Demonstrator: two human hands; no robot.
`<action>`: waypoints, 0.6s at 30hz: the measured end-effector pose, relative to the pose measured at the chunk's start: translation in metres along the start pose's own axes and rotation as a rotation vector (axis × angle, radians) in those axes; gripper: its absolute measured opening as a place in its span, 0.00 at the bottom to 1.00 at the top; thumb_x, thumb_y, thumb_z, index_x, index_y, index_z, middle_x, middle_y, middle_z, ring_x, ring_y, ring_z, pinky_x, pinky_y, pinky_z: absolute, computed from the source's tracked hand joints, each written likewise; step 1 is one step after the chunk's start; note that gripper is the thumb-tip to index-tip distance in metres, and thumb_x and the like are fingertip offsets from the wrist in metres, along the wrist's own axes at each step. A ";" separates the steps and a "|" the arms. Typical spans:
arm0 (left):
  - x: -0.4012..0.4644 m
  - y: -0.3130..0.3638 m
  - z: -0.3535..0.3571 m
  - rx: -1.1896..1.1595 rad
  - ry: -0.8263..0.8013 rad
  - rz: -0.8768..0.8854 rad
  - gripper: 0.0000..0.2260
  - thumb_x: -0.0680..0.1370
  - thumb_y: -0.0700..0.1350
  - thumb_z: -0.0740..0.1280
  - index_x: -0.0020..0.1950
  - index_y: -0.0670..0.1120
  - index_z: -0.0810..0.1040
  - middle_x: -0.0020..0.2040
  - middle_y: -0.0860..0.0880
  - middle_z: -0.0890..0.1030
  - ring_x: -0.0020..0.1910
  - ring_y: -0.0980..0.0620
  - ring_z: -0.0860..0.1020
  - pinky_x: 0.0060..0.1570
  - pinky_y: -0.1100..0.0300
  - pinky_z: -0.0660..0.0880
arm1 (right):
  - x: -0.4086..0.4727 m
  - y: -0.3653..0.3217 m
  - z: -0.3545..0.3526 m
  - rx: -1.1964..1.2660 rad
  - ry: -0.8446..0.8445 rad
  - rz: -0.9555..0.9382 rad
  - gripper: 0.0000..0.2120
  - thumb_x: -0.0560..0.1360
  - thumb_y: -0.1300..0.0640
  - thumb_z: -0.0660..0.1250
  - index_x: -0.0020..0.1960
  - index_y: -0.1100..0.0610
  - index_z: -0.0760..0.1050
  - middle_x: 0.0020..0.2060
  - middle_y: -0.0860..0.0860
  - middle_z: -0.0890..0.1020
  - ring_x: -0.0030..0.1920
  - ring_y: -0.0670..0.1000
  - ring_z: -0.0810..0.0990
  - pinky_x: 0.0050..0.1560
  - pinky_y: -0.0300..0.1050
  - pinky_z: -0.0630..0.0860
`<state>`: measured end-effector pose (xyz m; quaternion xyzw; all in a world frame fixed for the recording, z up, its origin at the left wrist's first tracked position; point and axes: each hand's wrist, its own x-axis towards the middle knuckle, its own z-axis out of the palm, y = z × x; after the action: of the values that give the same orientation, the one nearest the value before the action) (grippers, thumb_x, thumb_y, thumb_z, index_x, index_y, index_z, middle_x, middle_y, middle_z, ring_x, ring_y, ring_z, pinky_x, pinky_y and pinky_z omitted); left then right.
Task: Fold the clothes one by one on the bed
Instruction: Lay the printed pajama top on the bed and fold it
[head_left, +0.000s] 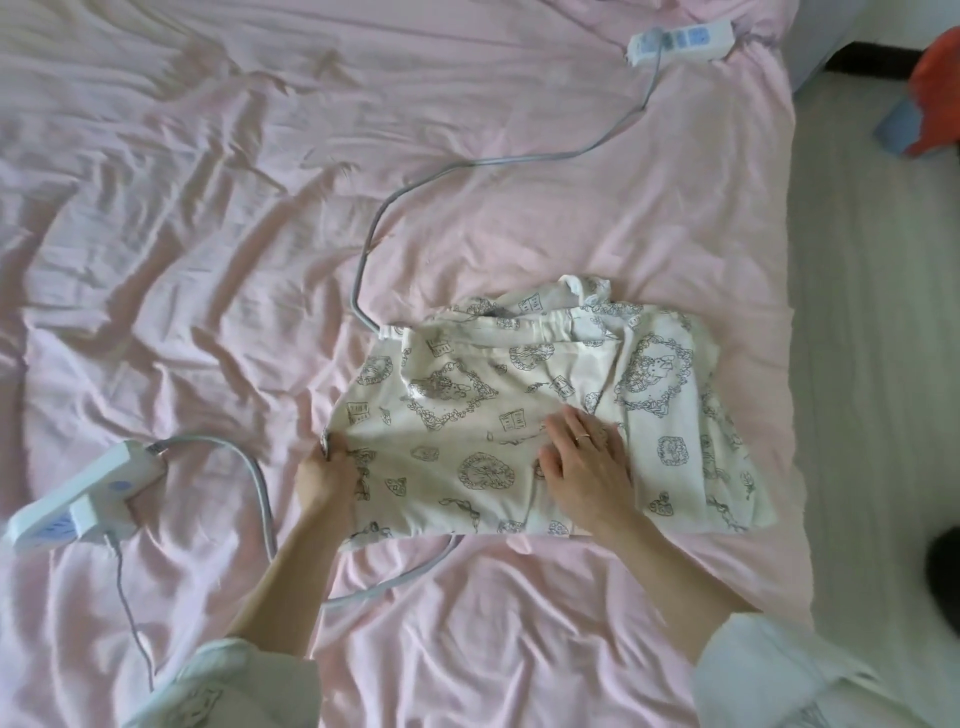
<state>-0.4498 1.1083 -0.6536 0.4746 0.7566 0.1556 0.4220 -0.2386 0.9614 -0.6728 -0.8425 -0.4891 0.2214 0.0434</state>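
A white garment with a grey line-drawn print (467, 415) lies partly folded on the pink bed sheet (208, 260), at centre right. My left hand (324, 480) grips the garment's left edge, fingers curled round the fabric. My right hand (584, 460) rests flat on the middle of the garment with straight fingers, pressing it down. A ring shows on one finger. A second folded layer of the same print (675, 405) lies to the right under or beside the top layer.
A white power strip (83, 501) lies at the left, its grey cable (374, 218) running under the garment to another power strip (680, 39) at the top right. The bed's right edge (795, 364) meets a pale floor with an orange object (935, 93).
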 end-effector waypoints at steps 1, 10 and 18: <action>-0.002 0.006 0.000 -0.009 -0.004 0.011 0.17 0.82 0.46 0.54 0.68 0.42 0.70 0.50 0.35 0.79 0.48 0.37 0.78 0.52 0.41 0.76 | -0.001 0.000 -0.006 0.111 -0.028 0.014 0.23 0.80 0.47 0.45 0.72 0.51 0.63 0.74 0.49 0.62 0.75 0.49 0.55 0.74 0.51 0.49; -0.119 0.131 0.045 -0.080 -0.282 0.508 0.12 0.82 0.47 0.55 0.43 0.44 0.72 0.34 0.49 0.74 0.34 0.50 0.74 0.36 0.57 0.74 | -0.023 0.043 -0.080 1.631 -0.204 0.455 0.26 0.75 0.38 0.58 0.61 0.58 0.72 0.57 0.54 0.79 0.59 0.55 0.77 0.61 0.55 0.72; -0.198 0.133 0.123 -0.004 -1.147 0.372 0.12 0.82 0.42 0.56 0.58 0.41 0.77 0.52 0.47 0.80 0.46 0.50 0.79 0.50 0.57 0.78 | -0.052 0.115 -0.119 1.693 -0.156 0.514 0.26 0.76 0.35 0.52 0.47 0.51 0.83 0.42 0.50 0.85 0.40 0.49 0.84 0.42 0.42 0.77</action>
<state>-0.2368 0.9866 -0.5453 0.6065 0.3124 -0.0527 0.7292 -0.1184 0.8746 -0.5816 -0.5941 0.0417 0.5684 0.5676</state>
